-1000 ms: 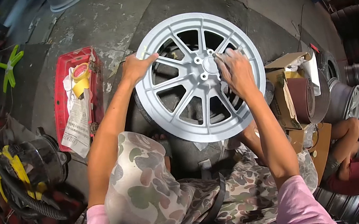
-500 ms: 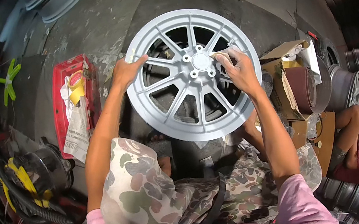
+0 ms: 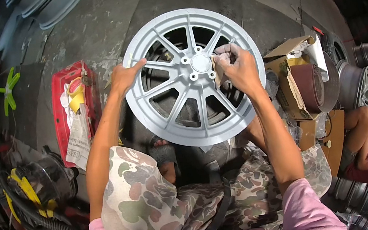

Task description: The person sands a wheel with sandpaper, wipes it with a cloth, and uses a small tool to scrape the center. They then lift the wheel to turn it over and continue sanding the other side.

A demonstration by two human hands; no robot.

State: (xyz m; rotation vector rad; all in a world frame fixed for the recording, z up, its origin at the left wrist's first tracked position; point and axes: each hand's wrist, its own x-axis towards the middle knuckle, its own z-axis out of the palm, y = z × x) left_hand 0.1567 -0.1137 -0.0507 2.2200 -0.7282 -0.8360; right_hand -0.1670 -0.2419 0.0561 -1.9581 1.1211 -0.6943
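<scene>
A pale grey multi-spoke wheel rim (image 3: 204, 131) lies face up in front of me, above my knees. On its left edge my left hand (image 3: 124, 78) is closed, thumb over the lip and the fingers hidden beneath. At the right of the hub, my dusty right hand (image 3: 240, 69) pinches a folded tan piece of sandpaper (image 3: 219, 72) against a spoke. The round centre cap area (image 3: 201, 63) and the bolt holes around it stay uncovered.
To the left sit a red tray (image 3: 60, 119) with tape and newspaper, and a black vacuum with a hose (image 3: 43, 221). A cardboard box (image 3: 286, 85) holding a brown abrasive roll (image 3: 307, 89) stands at right. Beyond it another person (image 3: 367, 161) sits among wheels.
My right hand has shifted its grip, and the tan sandpaper now shows below the fingers beside the hub. In the view, the wheel sits slightly further left.
</scene>
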